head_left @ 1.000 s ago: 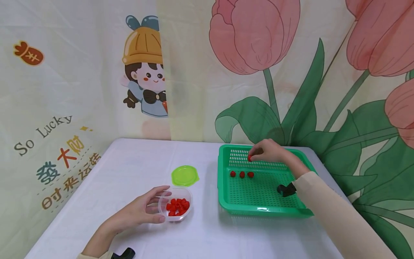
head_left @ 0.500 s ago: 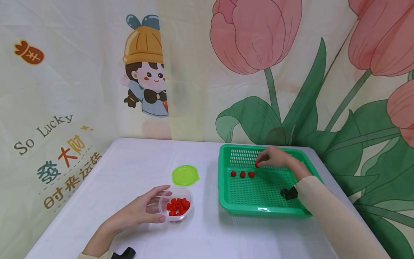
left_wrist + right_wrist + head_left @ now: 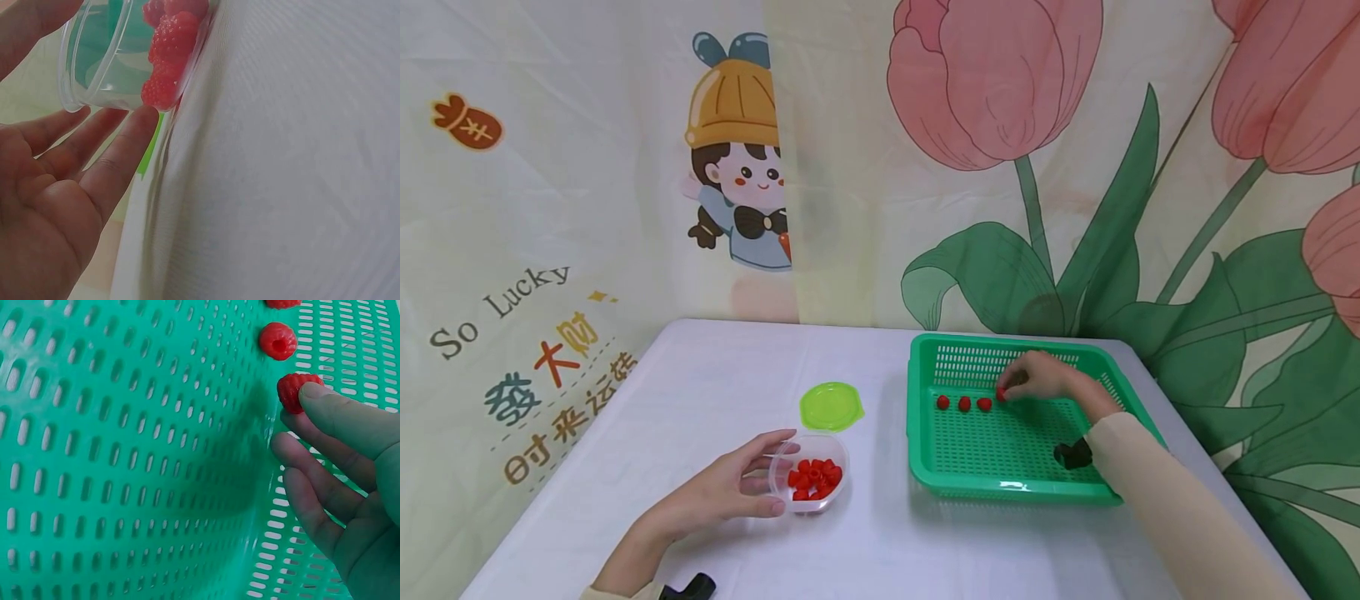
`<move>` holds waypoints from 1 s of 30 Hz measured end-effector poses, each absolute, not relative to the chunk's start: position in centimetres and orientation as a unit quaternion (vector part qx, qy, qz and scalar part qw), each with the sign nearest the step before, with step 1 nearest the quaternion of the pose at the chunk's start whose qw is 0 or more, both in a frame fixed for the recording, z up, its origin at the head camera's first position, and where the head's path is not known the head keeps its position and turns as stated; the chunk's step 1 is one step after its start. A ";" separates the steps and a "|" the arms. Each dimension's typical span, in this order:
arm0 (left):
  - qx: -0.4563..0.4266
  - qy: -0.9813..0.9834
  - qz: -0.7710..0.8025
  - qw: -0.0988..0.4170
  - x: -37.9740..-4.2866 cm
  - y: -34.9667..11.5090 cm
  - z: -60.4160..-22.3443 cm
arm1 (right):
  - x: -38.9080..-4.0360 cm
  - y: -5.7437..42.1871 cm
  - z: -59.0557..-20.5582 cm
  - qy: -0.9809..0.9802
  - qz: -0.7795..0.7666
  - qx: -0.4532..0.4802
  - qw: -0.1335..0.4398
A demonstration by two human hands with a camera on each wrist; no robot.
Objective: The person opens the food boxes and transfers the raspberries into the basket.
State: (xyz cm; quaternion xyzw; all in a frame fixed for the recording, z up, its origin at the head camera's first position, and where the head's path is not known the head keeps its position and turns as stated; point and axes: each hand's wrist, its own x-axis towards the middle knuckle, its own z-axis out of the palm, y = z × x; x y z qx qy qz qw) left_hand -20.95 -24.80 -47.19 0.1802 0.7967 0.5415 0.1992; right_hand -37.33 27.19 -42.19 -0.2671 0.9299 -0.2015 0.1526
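Behind the white-clothed counter (image 3: 865, 550): tulip curtain (image 3: 992, 92)
Left fingers (image 3: 122, 153): wide, around tub (image 3: 811, 448)
Right fingers (image 3: 312, 512): pinching raspberry (image 3: 290, 394) inside basket (image 3: 1015, 486)

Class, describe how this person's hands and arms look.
The left hand and right hand are bare. The right sleeve is long and plain cream; the left sleeve shows only a cream cuff. A black device sits by the right wrist, another by the left.

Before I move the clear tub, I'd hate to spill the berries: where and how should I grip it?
I'd hold the clear tub by its curved wall below the rim, from the left, where the left hand curves around it. Upright, open-topped, with red berries inside, it should stay level.
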 end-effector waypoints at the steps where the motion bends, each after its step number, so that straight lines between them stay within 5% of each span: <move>1: 0.180 0.797 0.542 0.200 -20.9 -24.8 -47.2 | -37.3 27.3 -42.3 0.930 -0.199 -0.267 0.154; 30: 0.192 0.788 0.550 0.199 -20.7 -24.9 -47.0 | -36.8 27.3 -42.2 0.920 -0.195 -0.285 0.186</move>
